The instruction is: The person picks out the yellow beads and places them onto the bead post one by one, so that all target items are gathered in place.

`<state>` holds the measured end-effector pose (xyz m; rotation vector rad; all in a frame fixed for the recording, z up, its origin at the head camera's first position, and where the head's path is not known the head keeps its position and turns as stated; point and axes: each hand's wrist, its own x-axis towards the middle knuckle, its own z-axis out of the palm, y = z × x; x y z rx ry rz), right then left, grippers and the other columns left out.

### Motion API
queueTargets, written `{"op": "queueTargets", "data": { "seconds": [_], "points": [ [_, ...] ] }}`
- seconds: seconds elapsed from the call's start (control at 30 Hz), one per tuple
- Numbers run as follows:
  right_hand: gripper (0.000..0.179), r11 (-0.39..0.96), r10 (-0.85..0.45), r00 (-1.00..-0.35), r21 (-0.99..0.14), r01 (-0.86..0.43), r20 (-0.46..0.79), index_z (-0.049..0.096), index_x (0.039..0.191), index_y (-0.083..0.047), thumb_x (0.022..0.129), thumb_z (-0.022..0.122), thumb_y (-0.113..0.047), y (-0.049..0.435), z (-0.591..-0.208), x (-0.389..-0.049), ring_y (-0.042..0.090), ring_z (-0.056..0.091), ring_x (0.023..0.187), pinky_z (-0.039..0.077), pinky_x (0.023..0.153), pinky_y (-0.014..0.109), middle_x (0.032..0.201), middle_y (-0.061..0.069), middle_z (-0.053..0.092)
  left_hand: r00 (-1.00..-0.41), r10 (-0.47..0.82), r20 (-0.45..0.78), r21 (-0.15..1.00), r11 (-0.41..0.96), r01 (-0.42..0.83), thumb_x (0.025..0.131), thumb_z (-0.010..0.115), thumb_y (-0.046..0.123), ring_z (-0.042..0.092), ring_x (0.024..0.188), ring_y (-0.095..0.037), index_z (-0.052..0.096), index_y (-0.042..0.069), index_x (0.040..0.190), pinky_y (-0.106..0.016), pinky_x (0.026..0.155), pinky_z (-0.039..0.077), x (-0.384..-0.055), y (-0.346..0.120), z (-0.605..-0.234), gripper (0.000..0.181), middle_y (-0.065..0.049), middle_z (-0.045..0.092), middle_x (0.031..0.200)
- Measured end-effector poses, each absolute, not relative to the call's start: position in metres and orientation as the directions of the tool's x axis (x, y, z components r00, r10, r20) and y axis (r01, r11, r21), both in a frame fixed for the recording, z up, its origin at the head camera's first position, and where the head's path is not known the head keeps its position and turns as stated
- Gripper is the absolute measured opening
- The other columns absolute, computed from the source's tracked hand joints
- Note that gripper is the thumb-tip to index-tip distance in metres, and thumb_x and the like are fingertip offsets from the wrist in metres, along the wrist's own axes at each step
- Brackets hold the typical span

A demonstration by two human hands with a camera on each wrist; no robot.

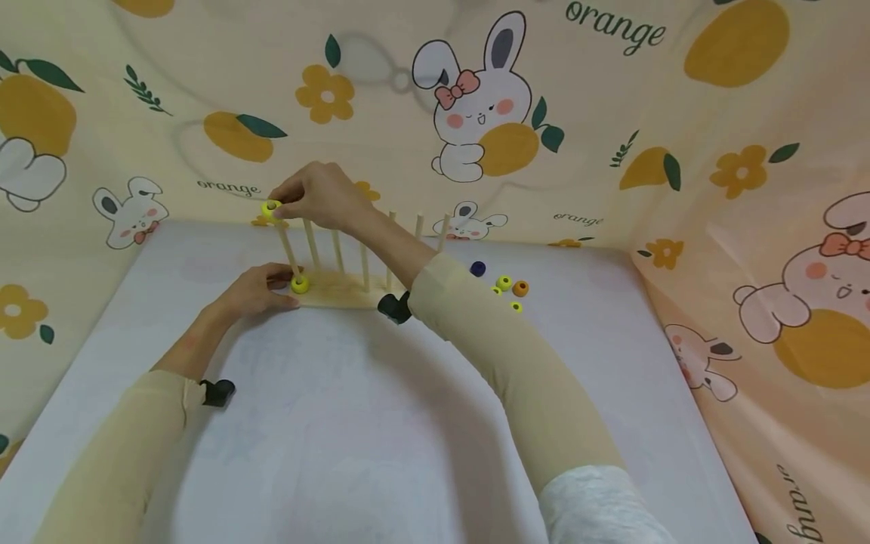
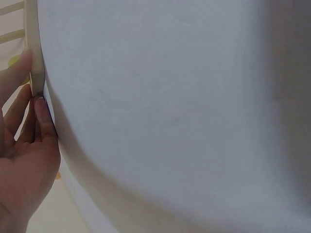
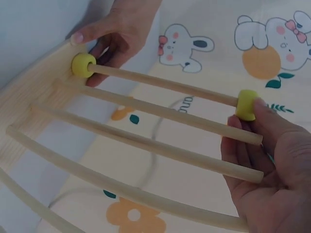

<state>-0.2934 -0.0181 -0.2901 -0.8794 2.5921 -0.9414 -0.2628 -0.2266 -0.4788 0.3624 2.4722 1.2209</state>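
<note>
A wooden rack (image 1: 333,297) with a flat base and a row of upright pegs stands at the back of the table. My left hand (image 1: 253,293) grips the left end of its base, thumb on the front edge and the other fingers behind. High on the leftmost peg, my right hand (image 1: 328,198) pinches a yellow bead (image 3: 246,105). In the right wrist view the peg's tip sits at that bead's hole. A second yellow bead (image 3: 81,65) rests at the bottom of the same peg, against the base. The other pegs I can see carry no beads.
Right of the rack lie loose beads: a dark blue bead (image 1: 478,268), an orange bead (image 1: 520,288) and several yellow ones, one yellow bead (image 1: 504,282) between them. My right forearm crosses before the rack. A patterned cloth (image 1: 381,151) hangs behind the white table (image 1: 326,438).
</note>
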Motion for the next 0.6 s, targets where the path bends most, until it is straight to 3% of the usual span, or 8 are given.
{"op": "queueTargets", "data": {
  "seconds": [0.33,0.6],
  "points": [
    [0.034,0.611,-0.652,-0.756,-0.624,-0.487,-0.048,0.071,0.125,-0.015,0.093,0.071,-0.027,-0.0189,-0.2862,-0.2945,0.002,0.066,0.098,0.051,0.080,0.012,0.114,-0.007,0.073,-0.906,0.375,-0.198,0.808,0.586,0.066,0.085,0.080,0.014,0.043,0.135,-0.041,0.041,-0.008,0.144,-0.050,0.115,0.034,-0.2627,-0.2271,-0.4767,0.074,-0.026,0.044,0.148],
    [0.030,0.623,-0.612,-0.790,-0.637,-0.453,-0.037,0.072,0.124,-0.015,0.095,0.069,-0.023,-0.0174,-0.2883,-0.2912,0.003,0.065,0.098,0.051,0.080,0.012,0.114,-0.006,0.073,-0.902,0.373,-0.217,0.801,0.597,0.054,0.085,0.080,0.015,0.043,0.135,-0.042,0.040,-0.009,0.145,-0.050,0.115,0.035,-0.2614,-0.2248,-0.4769,0.075,-0.027,0.043,0.148]
  ]
}}
